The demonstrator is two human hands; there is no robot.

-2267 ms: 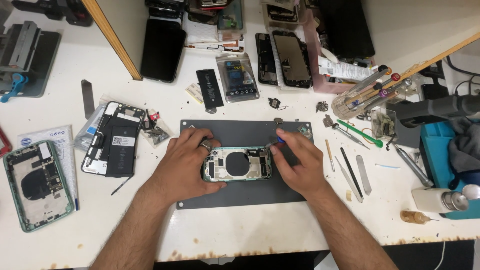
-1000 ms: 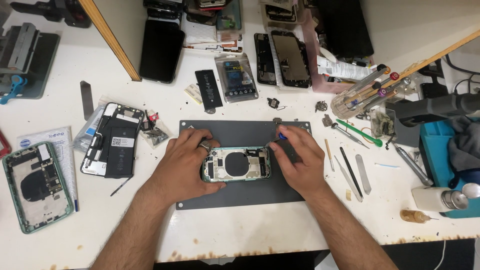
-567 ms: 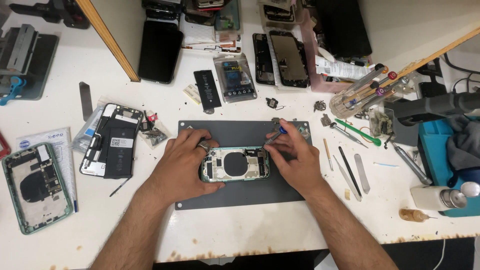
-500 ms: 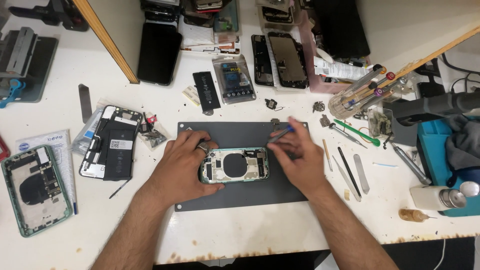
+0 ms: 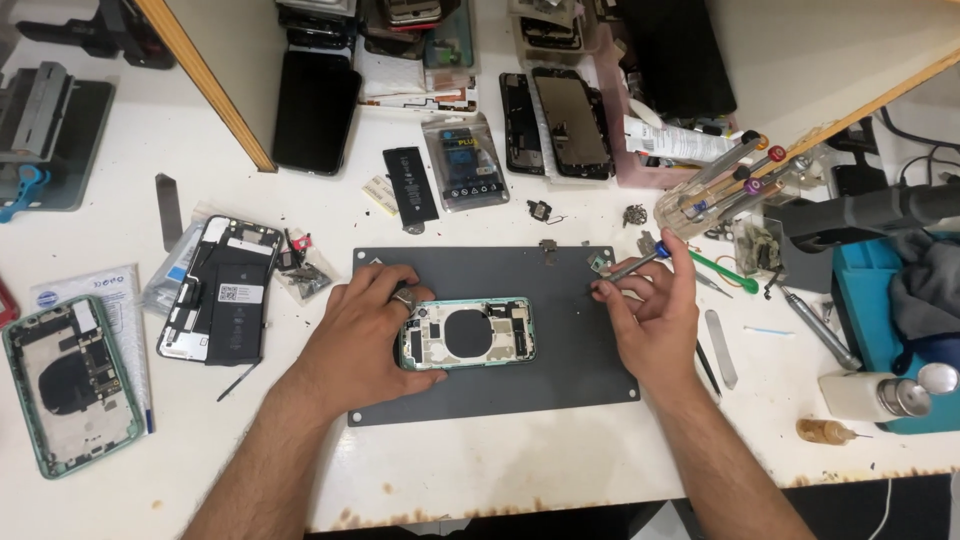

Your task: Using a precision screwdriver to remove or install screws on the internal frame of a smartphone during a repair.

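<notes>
An opened green phone housing (image 5: 467, 333) lies on a dark grey work mat (image 5: 490, 390) in the middle of the white bench. My left hand (image 5: 365, 330) grips its left end, fingers curled over the top corner and thumb along the lower edge. My right hand (image 5: 650, 310) is off the phone, near the mat's right edge, and holds a slim screwdriver (image 5: 632, 266) with a blue collar. The tip points left and down toward the mat's upper right corner.
A second green housing (image 5: 65, 390) lies far left, beside an opened black phone (image 5: 222, 300). A loose battery (image 5: 407, 185), parts bags and screens sit beyond the mat. A clear holder of screwdrivers (image 5: 720, 190), tweezers, a metal spudger (image 5: 720, 348) and a small bottle (image 5: 880, 392) lie to the right.
My right hand has lifted off the phone's right end and moved right and up with the screwdriver. My left hand still holds the phone in place.
</notes>
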